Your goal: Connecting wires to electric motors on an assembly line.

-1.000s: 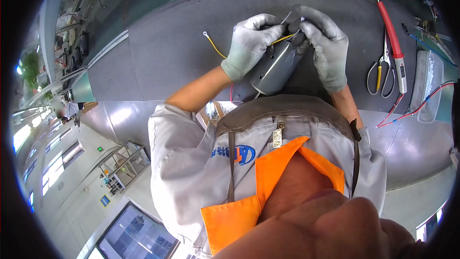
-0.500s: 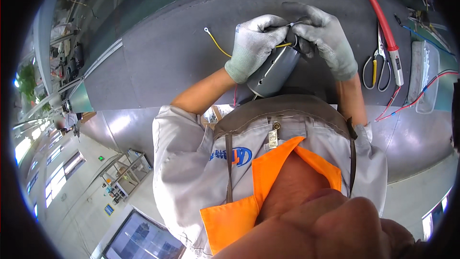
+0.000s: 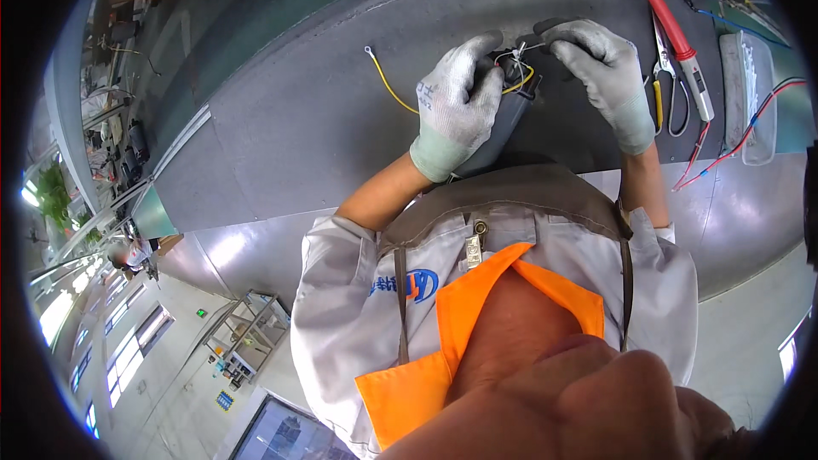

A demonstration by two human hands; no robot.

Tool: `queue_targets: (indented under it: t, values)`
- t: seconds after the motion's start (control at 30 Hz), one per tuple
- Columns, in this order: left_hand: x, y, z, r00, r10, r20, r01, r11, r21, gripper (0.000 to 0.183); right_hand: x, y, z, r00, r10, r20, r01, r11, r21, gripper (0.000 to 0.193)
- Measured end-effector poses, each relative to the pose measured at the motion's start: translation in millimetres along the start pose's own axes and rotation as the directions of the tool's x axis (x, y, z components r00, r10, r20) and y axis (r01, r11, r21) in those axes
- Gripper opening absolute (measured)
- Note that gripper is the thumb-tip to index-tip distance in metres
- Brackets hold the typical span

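Observation:
A dark grey cylindrical housing [image 3: 504,126] lies tilted at the bench's near edge, partly under my left hand. My gloved left hand [image 3: 463,95] is closed at its far end, thumb and fingers around a bunch of wires. From that bunch a yellow wire [image 3: 530,81] loops out on the right. Another yellow wire [image 3: 388,85] with a ring terminal emerges left of the hand. My gloved right hand [image 3: 601,75], apart from the housing, pinches the end of a thin whitish cable tie [image 3: 534,46] that reaches to the wires. Fingertips hide where it meets them.
To the right lie scissors [image 3: 667,77] and a red-handled tool [image 3: 663,10] with a red cord [image 3: 694,162]. Beyond them stands a clear plastic tray [image 3: 761,102] holding white strips. A blue wire [image 3: 737,25] lies at the far right.
My right hand has drawn away to the right from the left hand, stretching the cable tie between them. My left hand has turned and moved farther over the housing; the yellow loop now shows.

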State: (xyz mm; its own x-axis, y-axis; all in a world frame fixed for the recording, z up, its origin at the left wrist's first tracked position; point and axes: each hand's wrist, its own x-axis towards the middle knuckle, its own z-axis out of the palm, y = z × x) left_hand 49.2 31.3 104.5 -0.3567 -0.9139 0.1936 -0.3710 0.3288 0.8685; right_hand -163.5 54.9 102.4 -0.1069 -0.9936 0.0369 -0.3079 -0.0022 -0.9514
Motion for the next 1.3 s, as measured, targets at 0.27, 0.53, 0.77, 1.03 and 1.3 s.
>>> queue_targets:
  t: [0.27,0.53,0.77,1.03,1.3]
  values:
    - [4,1,0,0.984,0.177,0.022,-0.179,0.978,0.105,0.023,4,-1,-5,0.951,-0.162,0.263,0.151,0.987,0.062,0.03]
    - [-1,2,1,0.999,0.025,0.026,-0.026,0.999,0.023,0.025,7,15,6,0.927,-0.351,0.129,0.37,0.912,-0.175,0.011]
    - [-8,1,2,0.986,-0.169,0.005,0.169,0.983,-0.078,0.022,20,60,-26,0.934,-0.337,-0.123,0.258,0.869,-0.421,0.016]
    - [-4,3,1,0.988,0.146,0.05,-0.152,0.974,0.169,0.016,30,29,-85,0.996,0.08,-0.043,-0.091,0.837,-0.54,0.025]
    - [-5,3,5,0.97,0.216,0.109,-0.238,0.933,0.271,0.017,-7,35,33,0.816,-0.569,0.102,0.575,0.784,-0.233,0.015]
